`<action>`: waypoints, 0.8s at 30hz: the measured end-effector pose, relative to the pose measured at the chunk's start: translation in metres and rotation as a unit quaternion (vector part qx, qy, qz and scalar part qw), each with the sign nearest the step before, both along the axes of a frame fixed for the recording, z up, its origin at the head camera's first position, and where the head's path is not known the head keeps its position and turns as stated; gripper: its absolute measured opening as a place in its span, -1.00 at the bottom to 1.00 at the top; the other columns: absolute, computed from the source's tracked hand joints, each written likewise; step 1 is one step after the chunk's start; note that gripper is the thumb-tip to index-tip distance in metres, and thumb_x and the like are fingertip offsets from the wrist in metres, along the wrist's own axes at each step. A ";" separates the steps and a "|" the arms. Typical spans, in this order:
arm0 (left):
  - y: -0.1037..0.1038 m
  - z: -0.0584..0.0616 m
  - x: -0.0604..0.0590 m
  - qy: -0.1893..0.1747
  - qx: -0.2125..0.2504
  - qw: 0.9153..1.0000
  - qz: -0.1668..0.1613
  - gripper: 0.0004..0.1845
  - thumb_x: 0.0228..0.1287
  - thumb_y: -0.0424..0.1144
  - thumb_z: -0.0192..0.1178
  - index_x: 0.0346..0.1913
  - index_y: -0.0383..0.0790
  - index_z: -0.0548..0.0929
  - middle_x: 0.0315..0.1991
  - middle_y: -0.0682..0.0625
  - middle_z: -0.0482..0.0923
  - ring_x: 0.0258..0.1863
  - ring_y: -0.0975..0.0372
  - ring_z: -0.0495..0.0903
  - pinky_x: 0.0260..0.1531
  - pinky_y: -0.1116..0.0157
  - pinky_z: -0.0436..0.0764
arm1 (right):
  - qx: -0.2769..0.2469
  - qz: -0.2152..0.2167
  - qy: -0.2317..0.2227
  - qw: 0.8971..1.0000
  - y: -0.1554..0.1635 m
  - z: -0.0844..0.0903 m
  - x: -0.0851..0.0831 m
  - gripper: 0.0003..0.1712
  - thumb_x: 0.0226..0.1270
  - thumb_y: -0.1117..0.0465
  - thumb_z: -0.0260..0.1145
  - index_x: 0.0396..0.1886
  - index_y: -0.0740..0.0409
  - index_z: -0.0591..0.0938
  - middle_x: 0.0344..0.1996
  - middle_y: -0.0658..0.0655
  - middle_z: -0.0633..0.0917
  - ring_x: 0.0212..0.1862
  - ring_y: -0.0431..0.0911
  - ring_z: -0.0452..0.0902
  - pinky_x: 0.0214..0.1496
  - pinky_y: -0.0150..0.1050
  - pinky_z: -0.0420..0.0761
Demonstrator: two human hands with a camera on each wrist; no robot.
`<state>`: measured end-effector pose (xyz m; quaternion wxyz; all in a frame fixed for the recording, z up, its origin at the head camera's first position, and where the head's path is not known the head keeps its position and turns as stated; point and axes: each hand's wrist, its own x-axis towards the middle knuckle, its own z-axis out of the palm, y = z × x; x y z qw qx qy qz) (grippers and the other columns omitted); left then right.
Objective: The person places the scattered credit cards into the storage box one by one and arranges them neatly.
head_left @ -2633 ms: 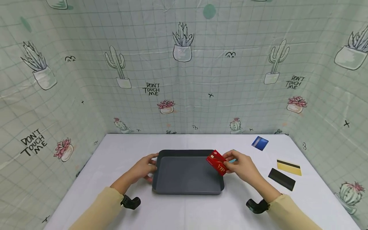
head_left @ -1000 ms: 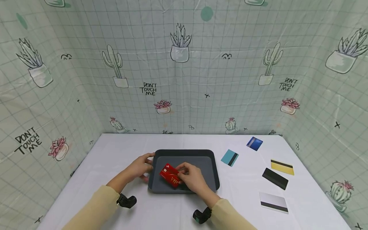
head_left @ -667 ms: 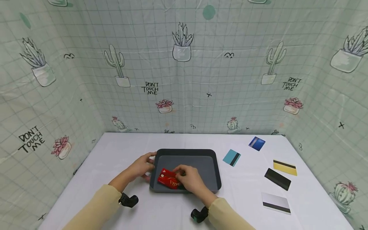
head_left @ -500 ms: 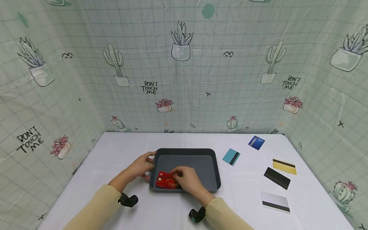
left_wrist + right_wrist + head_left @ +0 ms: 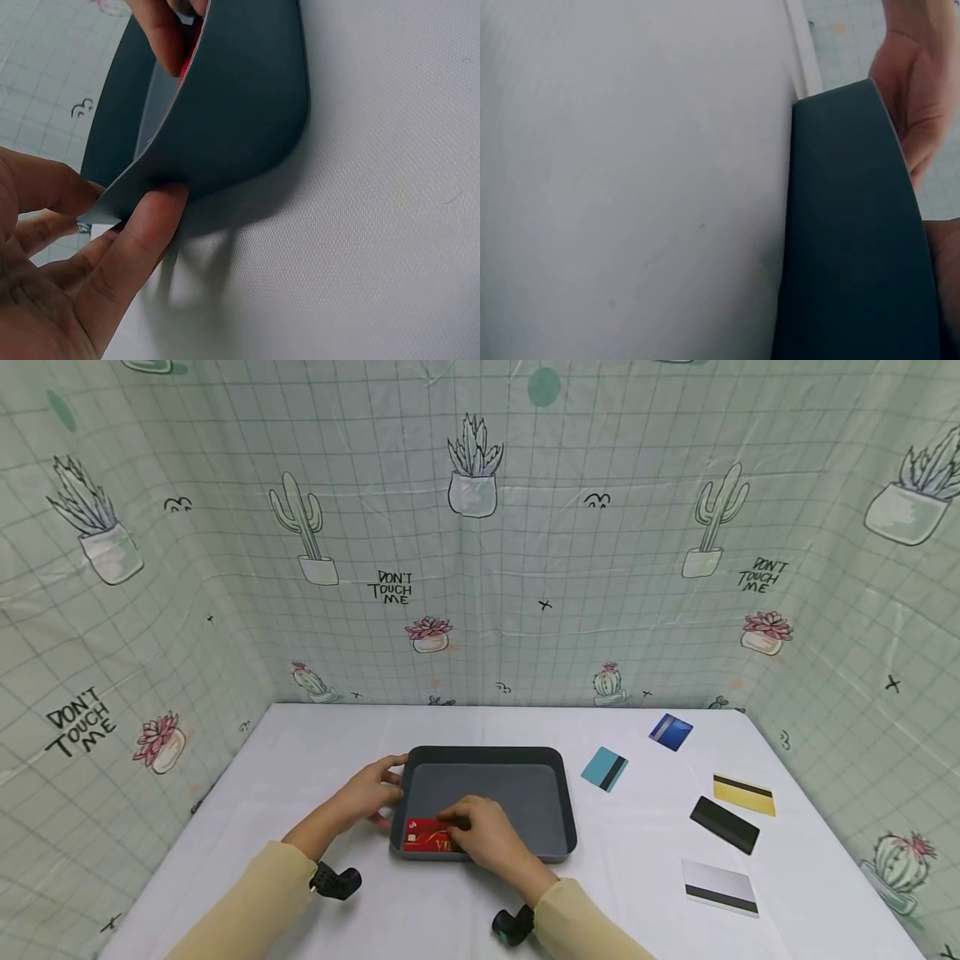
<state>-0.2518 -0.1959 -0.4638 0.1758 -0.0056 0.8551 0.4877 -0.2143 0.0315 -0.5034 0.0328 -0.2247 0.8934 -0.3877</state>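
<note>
A red bank card [image 5: 424, 837] marked VIP lies low in the front left corner of a grey rectangular tray [image 5: 487, 777]. My right hand [image 5: 491, 839] reaches over the tray's front wall and pinches the card near its right end, fingertips covering that end. At the tray's left side, my left hand [image 5: 367, 795] grips the wall. In the left wrist view, its thumb presses the outer wall [image 5: 240, 97] and a finger sits at the rim; a sliver of the red card [image 5: 189, 61] shows inside. The right wrist view shows mostly the tray's outer wall [image 5: 851, 225].
On the white table [image 5: 315, 735], right of the tray, lie a teal card [image 5: 603, 769], a blue card [image 5: 671, 732], a yellow card [image 5: 744, 794], a black card [image 5: 724, 825] and a silver card [image 5: 720, 887]. A patterned curtain [image 5: 510, 560] surrounds the table.
My right hand has carried the red card from the tray's right edge to the front left corner, lowered it and turned it level with the front wall. My left hand keeps its place.
</note>
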 end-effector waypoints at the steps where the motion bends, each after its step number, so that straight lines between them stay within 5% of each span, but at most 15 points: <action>1: 0.000 0.000 0.000 0.000 0.001 1.000 -0.001 -0.27 0.38 -0.48 0.10 0.59 -0.27 0.21 0.31 -0.41 0.44 -0.09 0.04 0.69 -0.50 0.13 0.78 | 0.002 0.004 -0.001 1.000 0.000 0.000 0.000 -0.73 0.37 0.30 0.39 0.03 0.10 0.81 -0.04 0.08 0.76 0.12 0.06 0.64 0.23 0.05 0.64; 9: -0.001 0.001 0.002 0.000 0.010 1.000 -0.001 -0.27 0.38 -0.48 0.10 0.60 -0.28 0.20 0.31 -0.42 0.43 -0.06 0.00 0.70 -0.49 0.12 0.78 | -0.002 0.034 -0.016 0.999 0.001 0.000 -0.003 -0.65 0.32 0.28 0.43 0.09 0.20 0.77 -0.05 0.13 0.73 -0.21 -0.21 0.54 -0.19 -0.38 0.61; 17: -0.001 0.000 0.002 0.004 0.013 1.000 -0.001 -0.27 0.38 -0.48 0.10 0.59 -0.29 0.21 0.30 -0.42 0.44 -0.09 0.03 0.70 -0.50 0.13 0.78 | 0.004 0.044 -0.025 0.999 0.002 -0.001 -0.004 -0.68 0.32 0.27 0.43 0.06 0.21 0.77 0.02 0.12 0.69 -0.11 -0.15 0.58 -0.13 -0.36 0.62; 24: 0.000 0.003 0.004 0.005 0.013 1.000 -0.007 -0.27 0.38 -0.48 0.09 0.59 -0.31 0.20 0.30 -0.44 0.42 -0.08 0.01 0.70 -0.49 0.12 0.78 | 0.002 0.044 -0.021 0.999 0.002 -0.003 -0.005 -0.71 0.33 0.26 0.43 0.03 0.17 0.77 -0.02 0.08 0.72 -0.23 -0.27 0.49 -0.21 -0.40 0.56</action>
